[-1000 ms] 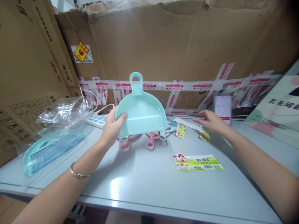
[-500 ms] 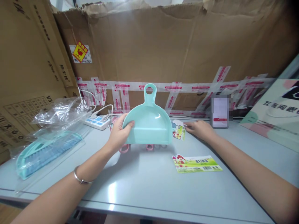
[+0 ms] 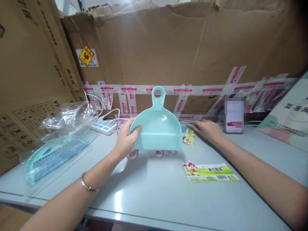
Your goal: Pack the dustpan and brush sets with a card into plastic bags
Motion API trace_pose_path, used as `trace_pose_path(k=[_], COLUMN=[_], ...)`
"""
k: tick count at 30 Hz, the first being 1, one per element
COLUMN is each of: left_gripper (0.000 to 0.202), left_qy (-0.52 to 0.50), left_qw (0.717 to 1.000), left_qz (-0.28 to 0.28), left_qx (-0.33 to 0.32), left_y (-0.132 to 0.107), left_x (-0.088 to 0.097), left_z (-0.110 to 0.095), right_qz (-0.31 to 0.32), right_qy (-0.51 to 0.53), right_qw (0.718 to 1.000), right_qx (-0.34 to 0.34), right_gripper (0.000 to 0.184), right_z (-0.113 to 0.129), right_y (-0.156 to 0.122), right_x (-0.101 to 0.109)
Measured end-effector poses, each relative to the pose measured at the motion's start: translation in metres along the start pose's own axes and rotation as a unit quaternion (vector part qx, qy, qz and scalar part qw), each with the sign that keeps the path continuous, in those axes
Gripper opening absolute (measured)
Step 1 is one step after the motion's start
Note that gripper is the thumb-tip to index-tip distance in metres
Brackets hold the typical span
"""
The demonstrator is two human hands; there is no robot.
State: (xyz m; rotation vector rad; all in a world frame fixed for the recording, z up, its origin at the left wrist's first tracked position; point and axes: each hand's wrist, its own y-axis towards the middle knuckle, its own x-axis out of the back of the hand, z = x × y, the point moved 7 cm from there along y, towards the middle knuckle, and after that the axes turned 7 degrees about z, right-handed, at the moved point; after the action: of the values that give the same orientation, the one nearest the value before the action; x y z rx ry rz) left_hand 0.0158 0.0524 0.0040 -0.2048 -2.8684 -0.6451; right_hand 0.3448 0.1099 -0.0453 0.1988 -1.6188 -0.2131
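My left hand is closed on the left edge of a mint-green dustpan, thumb on its front face. The dustpan is upright, with its holed handle pointing up. Right of it, the fingertips of my right hand are pressed together just above a small green-and-white card; whatever is between them is hidden. A longer printed card lies flat in front. Pink loops, like scissor handles, show under the dustpan's lower edge. At the left lies a mint brush in a clear plastic bag.
A large cardboard box stands along the back, and another carton at the left. Crumpled clear plastic lies beside a white power strip. A phone leans upright at the back right, near a printed box.
The view has shifted slightly left, so things appear farther right. The white piece by my right fingertips no longer shows clearly. My left hand keeps its hold on the dustpan.
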Motion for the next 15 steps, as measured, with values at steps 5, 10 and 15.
trace_pose_path(k=[5, 10, 15], left_gripper=[0.024, 0.025, 0.032], left_qy=[0.003, 0.001, -0.041], left_qw=[1.000, 1.000, 0.994], left_qz=[-0.013, -0.028, -0.100], left_qx=[0.000, 0.003, 0.005], left_y=[-0.001, 0.002, 0.010], left_x=[0.001, 0.006, 0.029], left_z=[0.000, 0.002, 0.006], right_qz=[-0.202, -0.048, 0.053], right_qy=[0.128, 0.087, 0.041], right_qw=[0.965, 0.992, 0.997], right_qx=[-0.111, -0.075, -0.049], right_gripper=[0.040, 0.026, 0.014], right_z=[-0.039, -0.046, -0.054], right_y=[-0.015, -0.011, -0.013], right_x=[0.058, 0.041, 0.013])
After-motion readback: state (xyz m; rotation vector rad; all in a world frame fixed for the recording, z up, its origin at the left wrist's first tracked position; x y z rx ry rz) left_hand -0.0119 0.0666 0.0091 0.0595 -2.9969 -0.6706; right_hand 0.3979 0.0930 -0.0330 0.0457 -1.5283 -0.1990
